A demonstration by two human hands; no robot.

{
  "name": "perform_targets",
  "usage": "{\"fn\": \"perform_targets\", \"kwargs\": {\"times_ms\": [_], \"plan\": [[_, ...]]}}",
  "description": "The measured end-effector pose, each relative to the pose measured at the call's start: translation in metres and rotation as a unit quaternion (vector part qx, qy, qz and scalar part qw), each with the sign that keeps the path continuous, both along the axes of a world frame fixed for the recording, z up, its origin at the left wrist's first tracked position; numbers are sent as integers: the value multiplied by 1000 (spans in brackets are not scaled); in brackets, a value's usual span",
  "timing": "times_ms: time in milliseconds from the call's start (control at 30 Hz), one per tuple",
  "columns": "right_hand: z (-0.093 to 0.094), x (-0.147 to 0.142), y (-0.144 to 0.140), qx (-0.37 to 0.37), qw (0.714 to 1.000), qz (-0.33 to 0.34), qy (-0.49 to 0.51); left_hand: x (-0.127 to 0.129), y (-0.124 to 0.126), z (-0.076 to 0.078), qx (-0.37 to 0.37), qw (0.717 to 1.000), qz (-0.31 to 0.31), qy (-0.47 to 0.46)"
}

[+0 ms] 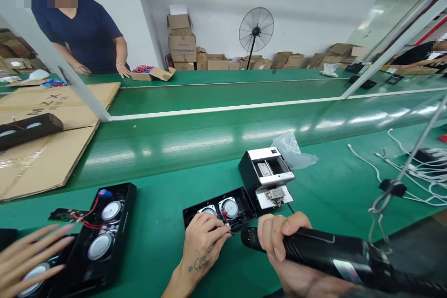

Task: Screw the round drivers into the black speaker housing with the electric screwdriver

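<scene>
left hand [204,242] is resting fingers-down on the open speaker housing [218,212], pinning it, nothing gripped | right hand [284,247] is closing around the electric screwdriver [331,253] just right of housing | screw feeder box [267,177] is sitting touching housing's far-right corner

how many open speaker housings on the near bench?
3. One under the left hand, beside the right hand holding the screwdriver; one at lower left; one partly cut off at the bottom-left corner. More may lie outside the frame.

bright, even overhead light | glare streaks on green belt [223,135] — soft shadows | wide-angle bend at edges — slight blur
</scene>
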State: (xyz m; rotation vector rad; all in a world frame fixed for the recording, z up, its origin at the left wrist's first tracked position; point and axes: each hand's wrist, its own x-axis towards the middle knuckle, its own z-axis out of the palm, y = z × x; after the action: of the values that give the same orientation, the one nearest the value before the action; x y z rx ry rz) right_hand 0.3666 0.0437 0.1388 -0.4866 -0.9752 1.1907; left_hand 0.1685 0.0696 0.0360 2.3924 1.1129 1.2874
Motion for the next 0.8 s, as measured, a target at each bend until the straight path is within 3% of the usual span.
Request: {"fn": "perform_targets", "kwargs": {"times_ms": [133,400,800], "plan": [[2,-1,0,0,1000,0,11,-1,0,-1,2,1000,-4,0],[-21,-3,-1,31,999,12,15,-2,2,0,6,1000,-8,6],[-17,-17,-3,-21,999,9,37,-4,3,13,2,999,-40,-25]]}}
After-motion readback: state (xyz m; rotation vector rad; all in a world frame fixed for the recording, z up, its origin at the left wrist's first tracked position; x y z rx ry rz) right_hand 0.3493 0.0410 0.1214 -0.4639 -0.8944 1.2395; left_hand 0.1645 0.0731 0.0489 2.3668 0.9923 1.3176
